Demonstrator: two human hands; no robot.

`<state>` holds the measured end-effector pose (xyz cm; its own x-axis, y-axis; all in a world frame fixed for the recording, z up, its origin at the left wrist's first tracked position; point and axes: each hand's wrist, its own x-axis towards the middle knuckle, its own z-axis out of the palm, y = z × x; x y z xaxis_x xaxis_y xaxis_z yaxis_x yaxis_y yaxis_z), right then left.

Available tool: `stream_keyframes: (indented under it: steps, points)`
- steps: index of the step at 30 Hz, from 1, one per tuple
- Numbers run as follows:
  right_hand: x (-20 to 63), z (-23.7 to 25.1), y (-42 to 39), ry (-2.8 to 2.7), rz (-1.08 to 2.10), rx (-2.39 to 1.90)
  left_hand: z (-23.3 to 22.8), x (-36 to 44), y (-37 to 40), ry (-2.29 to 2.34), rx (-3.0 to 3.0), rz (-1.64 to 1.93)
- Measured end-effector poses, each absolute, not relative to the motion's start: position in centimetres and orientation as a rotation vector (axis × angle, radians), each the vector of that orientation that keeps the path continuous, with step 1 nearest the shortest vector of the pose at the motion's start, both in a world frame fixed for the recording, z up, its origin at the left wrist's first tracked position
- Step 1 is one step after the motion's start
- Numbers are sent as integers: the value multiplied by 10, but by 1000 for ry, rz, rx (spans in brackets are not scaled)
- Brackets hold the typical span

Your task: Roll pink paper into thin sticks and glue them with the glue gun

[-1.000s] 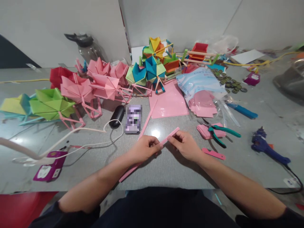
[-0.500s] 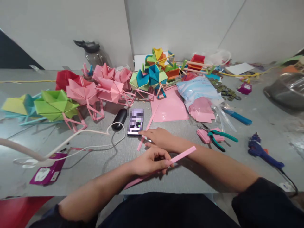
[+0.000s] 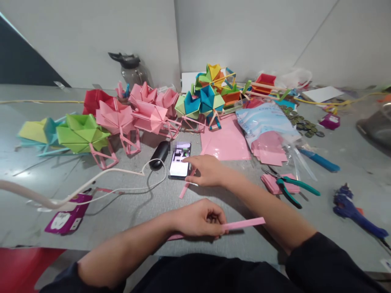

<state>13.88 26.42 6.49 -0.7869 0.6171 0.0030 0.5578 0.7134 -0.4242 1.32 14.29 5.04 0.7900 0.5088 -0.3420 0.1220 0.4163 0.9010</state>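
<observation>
Near the table's front edge my left hand [image 3: 201, 219] pinches a pink paper strip [image 3: 247, 223], one end of which sticks out to the right. My right hand [image 3: 206, 170] reaches over the grey table with its fingers apart, the index finger at the right side of a lit smartphone [image 3: 180, 160]. Another pink strip [image 3: 184, 189] lies under that hand, partly covered by it. A black oblong case [image 3: 159, 155] sits just left of the phone. Behind the right hand lies a pink paper sheet [image 3: 226, 140].
Folded paper models, among them a green one [image 3: 81, 136] and a pink one [image 3: 114, 116], line the back left. Green-handled pliers [image 3: 288, 185] rest on pink paper pieces; a blue glue gun [image 3: 351, 209] lies far right. A white cable [image 3: 104, 171] crosses the left side.
My right hand has lifted a little and its fingers have spread beside the phone, whose screen now looks different. The left hand has shifted slightly down with the strip, which lies more level.
</observation>
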Motion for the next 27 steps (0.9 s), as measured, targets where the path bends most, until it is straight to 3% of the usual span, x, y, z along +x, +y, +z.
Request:
stream_keyframes:
  steps: [15, 27]
  points:
    - [140, 37, 273, -2687, 645, -941, 33, 23, 152, 862, 945, 689]
    - [139, 29, 279, -2597, 702, -949, 32, 22, 151, 827, 947, 663]
